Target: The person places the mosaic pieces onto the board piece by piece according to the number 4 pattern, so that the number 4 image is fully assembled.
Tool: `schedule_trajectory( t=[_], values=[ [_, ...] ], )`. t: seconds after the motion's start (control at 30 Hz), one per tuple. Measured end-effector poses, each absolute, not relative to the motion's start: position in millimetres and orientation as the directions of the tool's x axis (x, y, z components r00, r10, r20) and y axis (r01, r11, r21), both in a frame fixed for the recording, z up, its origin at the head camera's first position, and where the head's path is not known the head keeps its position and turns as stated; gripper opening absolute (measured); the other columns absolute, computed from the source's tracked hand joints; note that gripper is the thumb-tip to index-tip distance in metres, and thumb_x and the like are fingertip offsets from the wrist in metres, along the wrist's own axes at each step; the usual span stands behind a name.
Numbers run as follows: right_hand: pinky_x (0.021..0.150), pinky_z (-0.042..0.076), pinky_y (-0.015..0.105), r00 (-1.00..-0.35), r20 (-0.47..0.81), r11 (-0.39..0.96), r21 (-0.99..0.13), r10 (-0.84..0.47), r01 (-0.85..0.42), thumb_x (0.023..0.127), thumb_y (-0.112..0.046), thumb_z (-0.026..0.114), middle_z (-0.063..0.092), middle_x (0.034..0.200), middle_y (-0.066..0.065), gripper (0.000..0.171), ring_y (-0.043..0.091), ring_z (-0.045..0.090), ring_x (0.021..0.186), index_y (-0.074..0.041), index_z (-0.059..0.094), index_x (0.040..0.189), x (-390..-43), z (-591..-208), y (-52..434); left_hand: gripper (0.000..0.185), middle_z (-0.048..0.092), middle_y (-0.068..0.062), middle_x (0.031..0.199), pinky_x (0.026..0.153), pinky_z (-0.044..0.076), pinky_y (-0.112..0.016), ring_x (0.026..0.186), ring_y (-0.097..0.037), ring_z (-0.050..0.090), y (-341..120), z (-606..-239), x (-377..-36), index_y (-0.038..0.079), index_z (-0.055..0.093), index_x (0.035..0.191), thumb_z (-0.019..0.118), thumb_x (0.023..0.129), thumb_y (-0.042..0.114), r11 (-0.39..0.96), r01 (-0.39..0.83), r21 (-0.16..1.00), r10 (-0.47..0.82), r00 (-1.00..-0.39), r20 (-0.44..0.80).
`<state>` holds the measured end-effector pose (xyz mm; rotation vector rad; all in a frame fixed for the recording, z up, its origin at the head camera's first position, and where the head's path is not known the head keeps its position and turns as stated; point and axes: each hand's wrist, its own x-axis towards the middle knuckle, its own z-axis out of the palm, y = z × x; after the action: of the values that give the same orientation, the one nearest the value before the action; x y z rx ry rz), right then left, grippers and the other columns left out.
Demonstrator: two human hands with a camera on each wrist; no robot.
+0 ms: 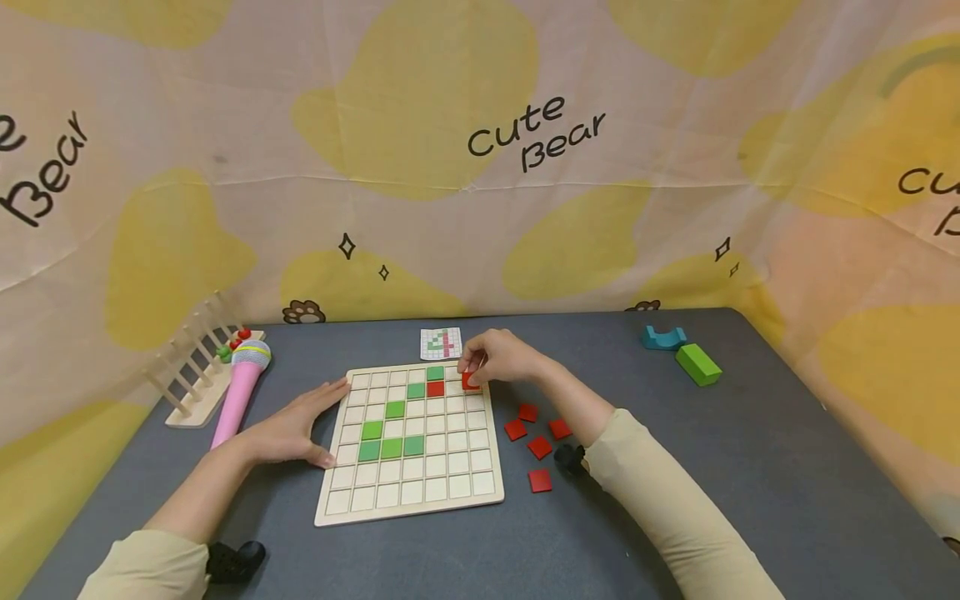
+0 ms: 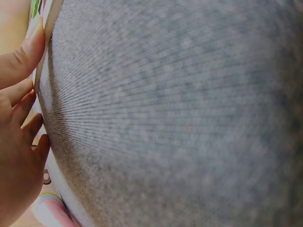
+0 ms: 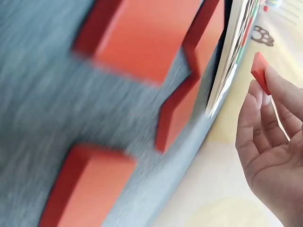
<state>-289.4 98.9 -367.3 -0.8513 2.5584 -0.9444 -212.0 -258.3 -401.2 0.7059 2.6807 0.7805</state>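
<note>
A pale wooden grid board (image 1: pixel 408 497) lies on the dark grey table, with several green tiles (image 1: pixel 395 409) and one red tile (image 1: pixel 435 389) in its squares. My left hand (image 1: pixel 288 427) spreads along the board's left edge, its fingertips and thumb touching the rim. Between the thumb and fingers of my right hand (image 1: pixel 506 354) is a red square tile (image 3: pixel 259 72), pinched over the board's upper right corner. In the right wrist view the tile is tilted, above the board's edge. Several loose red tiles (image 1: pixel 539 447) lie right of the board.
Behind the board lies a small pattern card (image 1: pixel 441 343). A pink toy microphone (image 1: pixel 240 400) and a wooden peg rack (image 1: pixel 197 400) stand at the left. At the back right are a blue curved block (image 1: pixel 663 337) and a green block (image 1: pixel 698 364). A printed cloth (image 1: pixel 420 250) hangs behind the table.
</note>
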Motion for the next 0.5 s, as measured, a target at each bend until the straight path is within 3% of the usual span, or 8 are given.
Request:
schedule_trajectory(
  t=[0.5],
  values=[
    [0.066, 0.049, 0.019, -0.756, -0.039, 0.582, -0.664, -0.653, -0.469, 0.084, -0.002, 0.072, 0.075, 0.089, 0.005, 0.017, 0.008, 0.064, 0.077, -0.009, 0.076, 0.099, -282, -365, 63, 0.111, 0.025, -0.030, 0.159, 0.110, 0.022, -0.073, 0.144, -0.058, 0.022, -258, -401, -215, -0.005, 0.032, 0.151, 0.085, 0.062, 0.034, 0.746, 0.414, 0.522, 0.533, -0.840, -0.097]
  ],
)
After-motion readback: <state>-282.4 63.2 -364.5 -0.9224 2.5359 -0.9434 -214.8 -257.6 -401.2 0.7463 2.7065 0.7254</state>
